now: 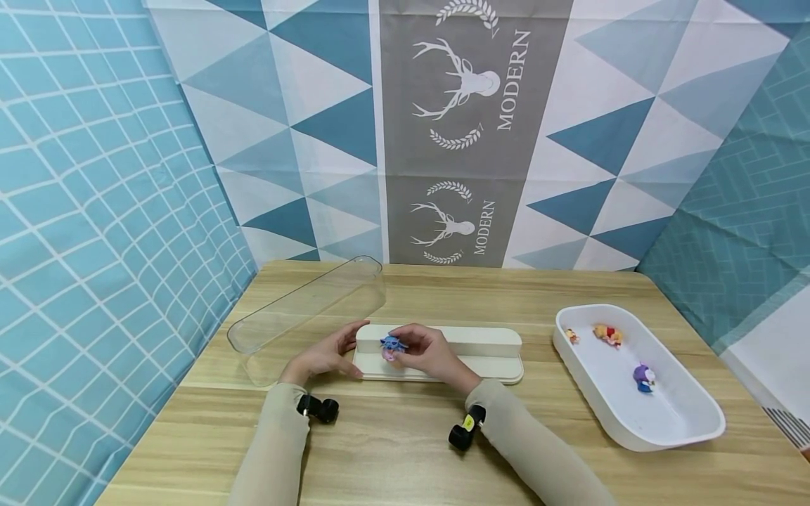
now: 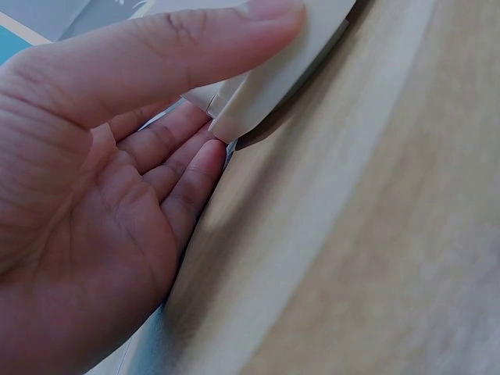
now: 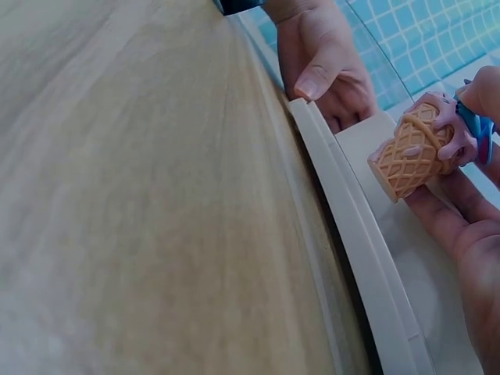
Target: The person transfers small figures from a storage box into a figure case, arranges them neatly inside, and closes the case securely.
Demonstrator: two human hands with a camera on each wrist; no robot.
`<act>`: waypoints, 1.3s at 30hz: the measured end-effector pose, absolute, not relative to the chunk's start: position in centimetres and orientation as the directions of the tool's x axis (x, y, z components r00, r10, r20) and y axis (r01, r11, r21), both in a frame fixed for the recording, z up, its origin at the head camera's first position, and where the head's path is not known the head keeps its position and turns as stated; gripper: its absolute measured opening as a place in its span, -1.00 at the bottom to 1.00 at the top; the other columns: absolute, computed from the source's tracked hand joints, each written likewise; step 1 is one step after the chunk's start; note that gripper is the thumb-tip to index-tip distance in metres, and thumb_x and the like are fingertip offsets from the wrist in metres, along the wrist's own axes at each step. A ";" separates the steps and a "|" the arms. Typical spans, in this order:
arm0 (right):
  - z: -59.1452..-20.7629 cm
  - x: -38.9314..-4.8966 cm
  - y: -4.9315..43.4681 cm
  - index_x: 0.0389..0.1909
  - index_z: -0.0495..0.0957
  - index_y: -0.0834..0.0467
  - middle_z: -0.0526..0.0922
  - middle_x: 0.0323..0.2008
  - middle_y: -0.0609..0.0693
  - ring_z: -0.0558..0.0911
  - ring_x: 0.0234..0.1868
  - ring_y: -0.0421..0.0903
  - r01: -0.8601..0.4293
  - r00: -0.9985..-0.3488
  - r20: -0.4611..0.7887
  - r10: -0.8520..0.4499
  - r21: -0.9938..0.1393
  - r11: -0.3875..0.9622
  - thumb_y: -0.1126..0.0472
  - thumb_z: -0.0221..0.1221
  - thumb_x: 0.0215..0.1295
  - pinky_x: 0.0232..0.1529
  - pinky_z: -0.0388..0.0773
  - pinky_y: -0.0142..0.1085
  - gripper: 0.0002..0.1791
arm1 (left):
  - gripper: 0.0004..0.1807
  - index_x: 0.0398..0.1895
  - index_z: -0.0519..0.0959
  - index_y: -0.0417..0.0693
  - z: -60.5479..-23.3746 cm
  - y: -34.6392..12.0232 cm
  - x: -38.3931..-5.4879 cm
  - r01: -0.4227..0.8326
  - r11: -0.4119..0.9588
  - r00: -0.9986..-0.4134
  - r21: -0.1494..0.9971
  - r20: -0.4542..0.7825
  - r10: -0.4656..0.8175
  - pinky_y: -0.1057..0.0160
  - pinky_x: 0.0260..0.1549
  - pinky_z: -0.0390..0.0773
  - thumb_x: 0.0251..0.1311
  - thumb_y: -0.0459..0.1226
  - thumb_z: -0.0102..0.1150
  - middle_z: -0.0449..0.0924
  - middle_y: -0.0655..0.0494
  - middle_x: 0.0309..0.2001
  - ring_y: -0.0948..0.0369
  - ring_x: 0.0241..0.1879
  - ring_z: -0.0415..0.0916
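Near the centre of the frame, the right hand [image 1: 435, 351] is pinching a small blue-topped figurine [image 1: 392, 344] over the left part of a cream stand [image 1: 490, 367]. The left hand [image 1: 321, 357] is gripping the stand's left end between thumb and fingers. The figurine is probably light, stiff and smooth; its broad base seems the surest hold. The right wrist view is showing that base as a tilted waffle cone [image 3: 412, 156], which the head view is barely revealing.

Beige sleeves [image 1: 268, 453]; black wrist cameras [image 1: 461, 438], yellow label [image 1: 469, 423] on right.
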State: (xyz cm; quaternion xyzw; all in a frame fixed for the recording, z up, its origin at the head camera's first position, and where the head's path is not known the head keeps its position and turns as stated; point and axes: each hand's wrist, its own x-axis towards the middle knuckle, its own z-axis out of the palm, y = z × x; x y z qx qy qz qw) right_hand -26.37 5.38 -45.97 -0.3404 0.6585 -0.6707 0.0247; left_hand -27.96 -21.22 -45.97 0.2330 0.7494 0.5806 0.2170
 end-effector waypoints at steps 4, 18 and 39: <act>-46.0 -26.3 5.2 0.01 0.58 0.45 0.66 -0.13 0.32 0.64 -0.17 -0.21 -0.422 -0.764 0.421 -0.489 -0.899 -0.114 0.54 0.32 0.14 -0.20 0.63 -0.41 -0.63 | 0.22 0.57 -0.16 -0.29 -46.0 -21.2 -27.9 0.095 0.217 -0.799 0.971 -0.055 0.598 -0.04 0.37 0.20 -0.11 -0.64 0.42 -0.03 -0.34 0.50 -0.23 0.46 -0.01; -44.5 -25.2 5.1 -0.04 0.57 0.51 0.66 -0.17 0.34 0.66 -0.16 -0.12 -0.491 -0.724 0.453 -0.521 -0.868 -0.072 0.63 0.28 0.09 -0.14 0.66 -0.32 -0.65 | 0.22 0.58 -0.16 -0.26 -46.0 -21.3 -27.9 0.093 0.220 -0.800 0.971 -0.059 0.598 -0.04 0.38 0.17 -0.09 -0.62 0.43 -0.05 -0.33 0.51 -0.22 0.47 -0.03; -44.9 -26.3 5.9 0.00 0.60 0.25 0.70 -0.17 0.09 0.70 -0.22 -0.12 -0.855 -0.470 0.649 -0.599 -0.503 0.127 0.42 0.40 0.10 -0.21 0.68 -0.35 -0.60 | 0.22 0.58 -0.17 -0.26 -46.2 -21.2 -28.1 0.091 0.211 -0.795 0.973 -0.056 0.603 0.14 0.29 0.35 -0.09 -0.65 0.41 -0.03 -0.35 0.50 -0.23 0.46 -0.01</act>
